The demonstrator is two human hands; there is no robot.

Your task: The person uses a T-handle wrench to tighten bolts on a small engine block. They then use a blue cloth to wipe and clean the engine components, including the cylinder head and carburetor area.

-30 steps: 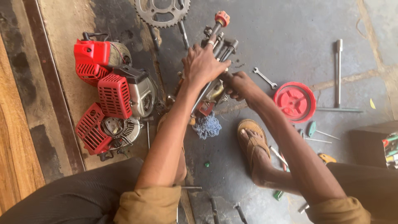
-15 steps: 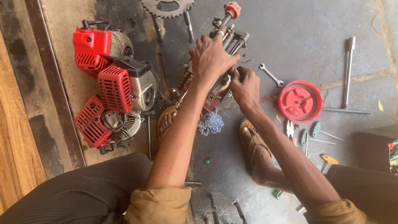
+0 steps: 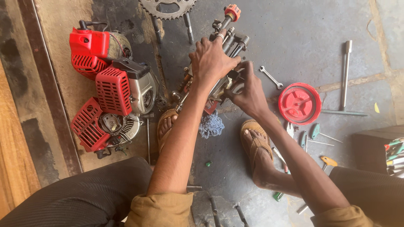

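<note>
A small engine assembly (image 3: 227, 42) with grey metal parts and an orange-capped shaft lies on the concrete floor between my feet. My left hand (image 3: 211, 61) presses down on top of it, fingers wrapped over its body, a ring on one finger. My right hand (image 3: 248, 90) grips the lower right side of the same assembly, thumb up against the metal. A blue rag (image 3: 211, 125) lies just below the engine. Much of the engine is hidden under both hands.
Three red-covered small engines (image 3: 113, 90) sit at left. A sprocket (image 3: 167, 7) lies at the top, a red round cover (image 3: 299, 103) at right, with a small spanner (image 3: 271, 77), a long T-handle wrench (image 3: 344, 80), screwdrivers (image 3: 315, 132) and a tool box (image 3: 393, 153) nearby.
Both hands stay on the engine assembly. My right hand has slid lower on its right side, and the view has shifted slightly.
</note>
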